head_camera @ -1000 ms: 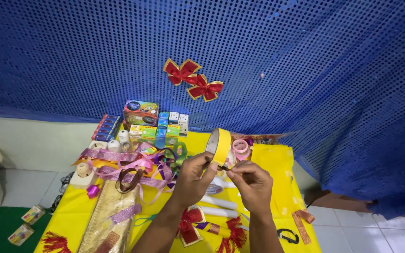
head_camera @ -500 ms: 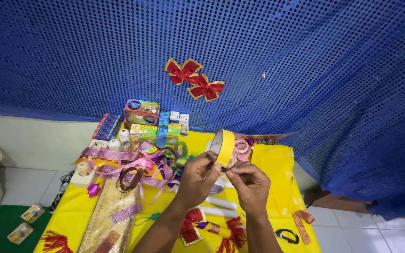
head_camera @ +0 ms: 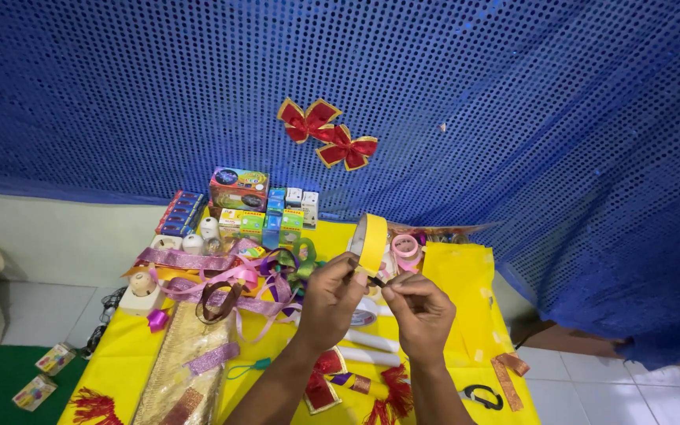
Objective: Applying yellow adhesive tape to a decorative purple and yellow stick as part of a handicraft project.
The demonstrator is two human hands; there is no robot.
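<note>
My left hand [head_camera: 330, 297] grips the lower rim of a yellow roll of tape [head_camera: 370, 242], held upright above a table with a yellow cloth [head_camera: 454, 275]. My right hand [head_camera: 421, 309] meets it just to the right, thumb and forefinger pinched at the bottom edge of the roll, where a small dark bit shows between the fingers. What that bit is cannot be made out. Both hands hover over white paper tubes [head_camera: 367, 342] and a red and gold bow [head_camera: 320, 378].
Pink and purple ribbons [head_camera: 230, 283], small coloured boxes [head_camera: 257, 205], a pink tape roll [head_camera: 404, 248] and gold fabric [head_camera: 179, 366] crowd the table. Two red bows [head_camera: 326, 135] hang on the blue sequined backdrop [head_camera: 513, 118]. Orange ribbon strips [head_camera: 507, 370] and a black clip [head_camera: 482, 396] lie at right.
The hands and the yellow roll dipped a little lower and nearer half a second ago, then rose slightly again. The grip has not changed.
</note>
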